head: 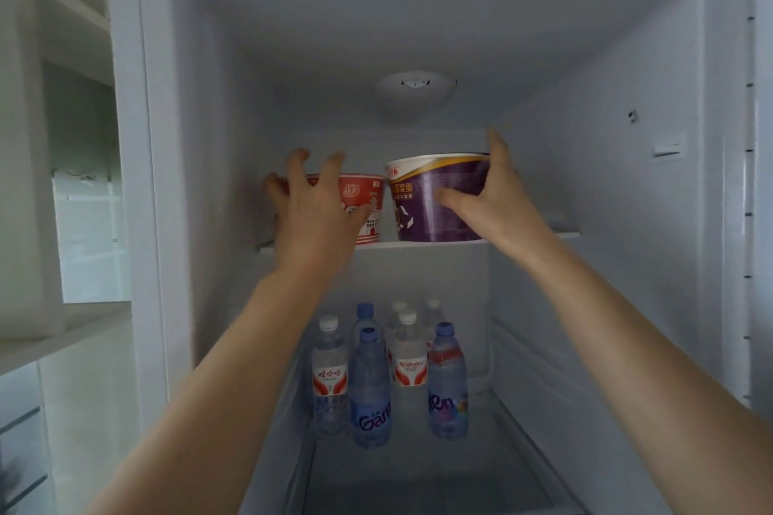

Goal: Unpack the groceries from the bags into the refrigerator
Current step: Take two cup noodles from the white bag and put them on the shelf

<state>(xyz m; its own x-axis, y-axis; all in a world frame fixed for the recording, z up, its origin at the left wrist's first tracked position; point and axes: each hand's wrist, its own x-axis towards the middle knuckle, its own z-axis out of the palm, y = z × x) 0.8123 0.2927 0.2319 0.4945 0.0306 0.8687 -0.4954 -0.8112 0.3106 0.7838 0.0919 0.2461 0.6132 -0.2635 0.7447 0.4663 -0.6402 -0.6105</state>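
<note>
The purple tub (435, 201) stands upright on the upper shelf (418, 243) of the fridge (585, 96), at about the centre of the view. The right hand (489, 197) grips it from the 3 o'clock side, thumb across the front wall and fingers (497, 146) hooked over the rim at the back, so the hand is closed around the tub. Just beside it at 9 o'clock stands the red tub (368, 205), also upright on the shelf; the two rims look nearly touching (whether they actually meet cannot be told). The left hand (313, 205) covers the red tub's left half, its fingers spread wide and curled over the rim; they are blurred, and whether they press the tub or only hover at it cannot be told. Above, at 12 o'clock, a round lamp housing (414, 90) sits in the fridge ceiling. Below, at 6 o'clock, a cluster of water bottles (368, 389) stands upright on the lower floor of the compartment, some with white caps, some with blue. At 9 o'clock, outside the fridge, are white cabinets (54, 138).
</note>
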